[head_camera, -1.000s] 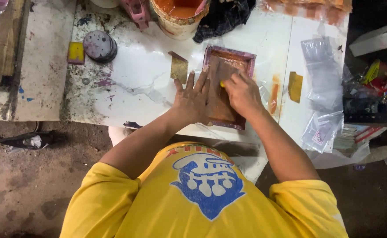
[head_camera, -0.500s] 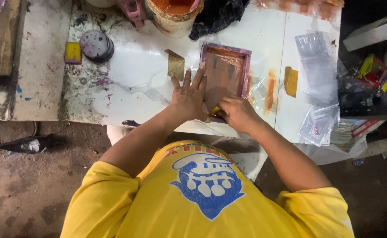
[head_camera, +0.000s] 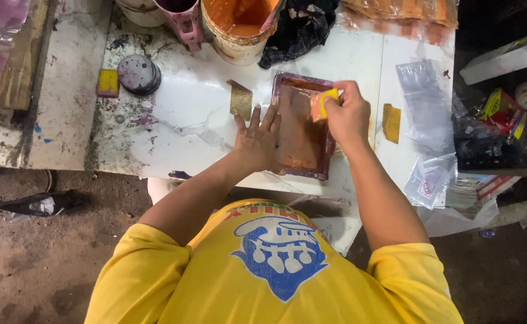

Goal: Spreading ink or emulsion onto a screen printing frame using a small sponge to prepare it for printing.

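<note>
The person leans over a white desk (head_camera: 173, 129) stained with paint; a small framed screen (head_camera: 300, 128), dark purple at the rim and coated orange-brown inside, lies flat on it in front of the body.

The left hand (head_camera: 256, 139) lies open and flat, fingers spread, its grip released; the palm presses the desk just beside the frame and the fingertips reach onto the screen's left edge, so the screen sits to that hand's right, touching it.

The right hand (head_camera: 347, 114) is clenched around a small yellow squeegee (head_camera: 321, 103); the tool juts from the thumb side of the grip and rests at the upper right part of the screen, near its far rim; the hand itself hangs over the frame's right edge.

A tan card (head_camera: 240, 99) lies just left of the screen, beyond the left fingertips; an ochre scrap (head_camera: 390, 122) lies to the right of the right hand. Farther back stand an orange paint bucket (head_camera: 240, 29) and a dark rag (head_camera: 298, 23); a grey lid (head_camera: 139, 73) and a yellow block (head_camera: 108, 82) lie well to the left; clear plastic bags (head_camera: 425, 108) lie at the right end of the desk.
</note>
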